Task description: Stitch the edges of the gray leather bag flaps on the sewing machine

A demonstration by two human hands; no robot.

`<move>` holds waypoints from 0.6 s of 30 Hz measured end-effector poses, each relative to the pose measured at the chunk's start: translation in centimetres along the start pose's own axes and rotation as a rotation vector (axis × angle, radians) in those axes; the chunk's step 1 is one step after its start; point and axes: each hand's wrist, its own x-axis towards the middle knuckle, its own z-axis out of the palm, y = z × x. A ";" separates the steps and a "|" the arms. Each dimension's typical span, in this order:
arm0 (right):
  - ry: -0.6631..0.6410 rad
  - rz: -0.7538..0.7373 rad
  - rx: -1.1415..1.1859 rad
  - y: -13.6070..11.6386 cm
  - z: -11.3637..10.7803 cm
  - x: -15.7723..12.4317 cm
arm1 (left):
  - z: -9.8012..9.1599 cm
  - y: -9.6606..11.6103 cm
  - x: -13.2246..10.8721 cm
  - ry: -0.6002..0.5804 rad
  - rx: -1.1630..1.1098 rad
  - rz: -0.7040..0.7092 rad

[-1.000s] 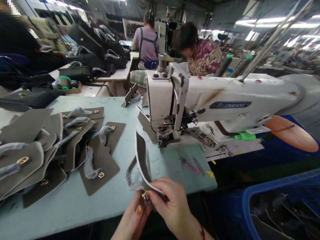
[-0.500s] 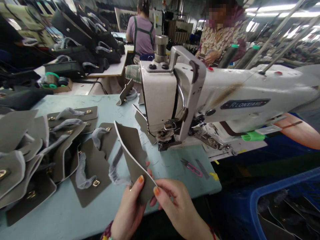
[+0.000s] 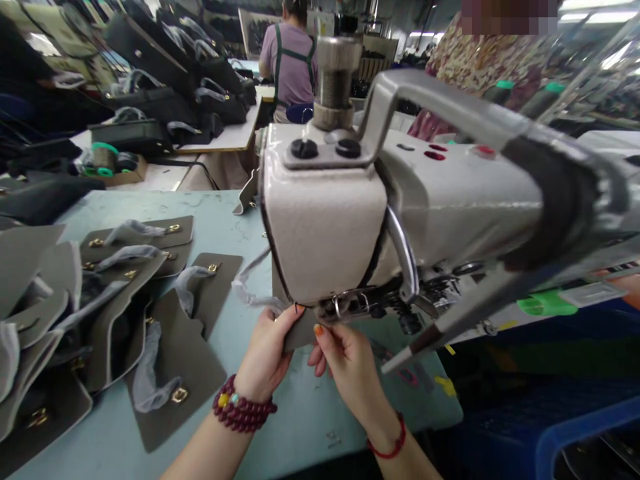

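Note:
My left hand (image 3: pixel 265 353) grips a grey leather bag panel (image 3: pixel 301 331), its thumb lying on top close under the sewing machine head (image 3: pixel 325 220). The panel's far part is hidden behind the machine. Out past its left side sticks a handle wrapped in clear plastic (image 3: pixel 250 293). At the panel's near right corner, my right hand (image 3: pixel 350 373) pinches the edge between thumb and fingers. Both hands rest low over the pale green table (image 3: pixel 295 433). The needle area is mostly hidden.
Several similar grey panels (image 3: pixel 170 373) with wrapped handles and gold rings overlap at left. Pink-handled thread snips (image 3: pixel 407 377) lie right, partly behind the machine's guard bar (image 3: pixel 420 340). A blue crate (image 3: pixel 550 443) stands lower right. Two people are beyond; black bags (image 3: pixel 150 100) are piled behind.
Both hands have moved forward and up with the panel, bringing it from in front of the machine to beneath its head. The view has come closer to the machine.

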 end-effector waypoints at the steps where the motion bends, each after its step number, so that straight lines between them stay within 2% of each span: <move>1: -0.010 0.011 0.024 0.0 -0.1 0.1 | 0.4 0.3 0.1 0.001 0.007 0.014; 6: 0.002 0.038 0.114 -0.2 0.1 0.3 | 1.0 0.8 0.8 0.080 0.031 -0.004; 12: 0.034 0.036 0.139 -0.1 0.6 0.2 | 0.6 0.8 1.0 0.060 0.055 -0.008; 18: 0.040 0.056 0.137 -0.1 0.9 0.2 | 1.3 1.7 0.5 0.042 0.065 0.037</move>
